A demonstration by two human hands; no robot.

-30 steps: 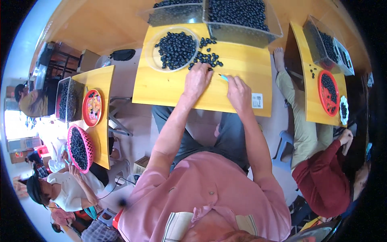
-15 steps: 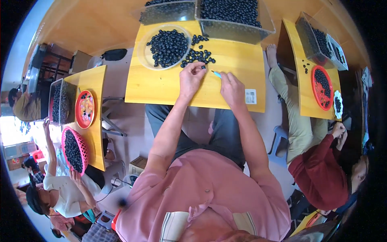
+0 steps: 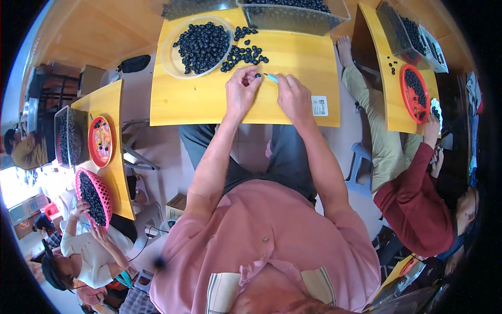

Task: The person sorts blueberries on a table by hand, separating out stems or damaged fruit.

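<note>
Between the thumb and fingertips of my left hand (image 3: 241, 94) is a small black ball (image 3: 258, 75), glossy and bead-like or berry-like. My right hand (image 3: 294, 98) is closed round a slim tool with a light-blue handle (image 3: 272, 78); its narrow tip points at the ball, a short gap away. Both hands are over the near half of a yellow table (image 3: 209, 104). Just beyond my left hand lie loose black balls (image 3: 251, 54). Left of them, a round clear bowl (image 3: 166, 57) holds a heap of the same balls.
Two clear bins (image 3: 293, 23) of black balls line the table's far edge. A white label (image 3: 319, 105) is at its near right. Co-workers sit at yellow tables on both sides, with a pink basket (image 3: 107, 191) and a red tray (image 3: 97, 157) left, another red tray (image 3: 405, 97) right.
The whole view has shifted, so the table sits higher. My hands keep their holds. The left co-worker's raised hand has come down to the pink basket; the right one's hand has reached toward a white dish.
</note>
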